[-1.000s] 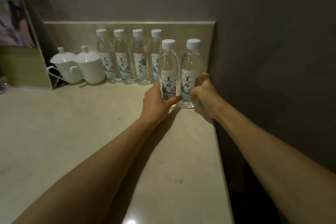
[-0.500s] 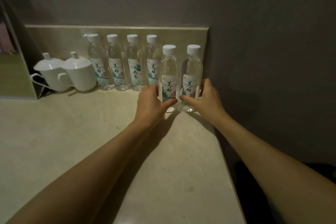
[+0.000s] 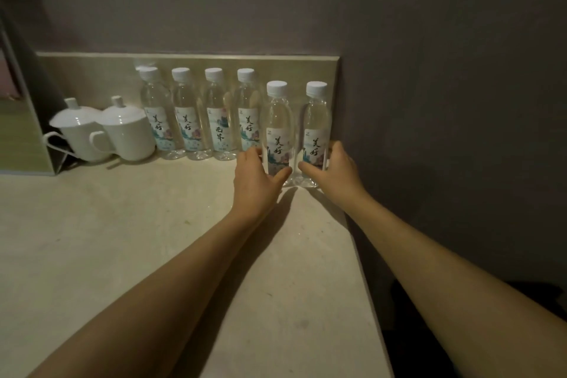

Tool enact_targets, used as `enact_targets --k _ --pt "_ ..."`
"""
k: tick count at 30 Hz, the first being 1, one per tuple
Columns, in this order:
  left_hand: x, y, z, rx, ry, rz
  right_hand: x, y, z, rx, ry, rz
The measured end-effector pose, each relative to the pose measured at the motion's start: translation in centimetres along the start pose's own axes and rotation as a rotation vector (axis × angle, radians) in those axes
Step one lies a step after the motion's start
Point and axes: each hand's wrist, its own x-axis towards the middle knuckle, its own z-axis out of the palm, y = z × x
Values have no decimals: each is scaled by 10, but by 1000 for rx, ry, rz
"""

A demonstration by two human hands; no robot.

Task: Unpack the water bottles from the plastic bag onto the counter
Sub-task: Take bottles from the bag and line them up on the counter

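While left hand (image 3: pixel 256 181) and right hand (image 3: pixel 333 170) loosely cup two water-filled front bottles (image 3: pixel 277 129), both stand on counter (image 3: pixel 92 239).

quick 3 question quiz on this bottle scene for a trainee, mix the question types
1. True or false: every bottle stands upright.
2. How many lidded white cups sit left of the bottles?
3. The left hand is at which bottle? A) front left bottle B) a back-row bottle

Key:
1. True.
2. Two, cup and cup.
3. A; the right hand is at the front right bottle on the counter.
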Motion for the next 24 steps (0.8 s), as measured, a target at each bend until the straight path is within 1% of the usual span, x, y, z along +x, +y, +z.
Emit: enact_targets --k 4,7,10,16,20,24 --pt "0 3 2 24 44 -7 -4 -2 2 -32 25 0" --pt "3 7 5 32 41 -28 -2 -4 3 -65 44 2" --pt "6 8 8 48 38 -34 1 -6 5 -58 40 14" --pt "11 14 17 80 89 -55 12 -9 6 -70 40 32" --pt "13 16 22 33 143 -82 16 -8 6 -38 37 29" --pt "17 17 28 22 155 -95 22 -7 7 0 25 20"
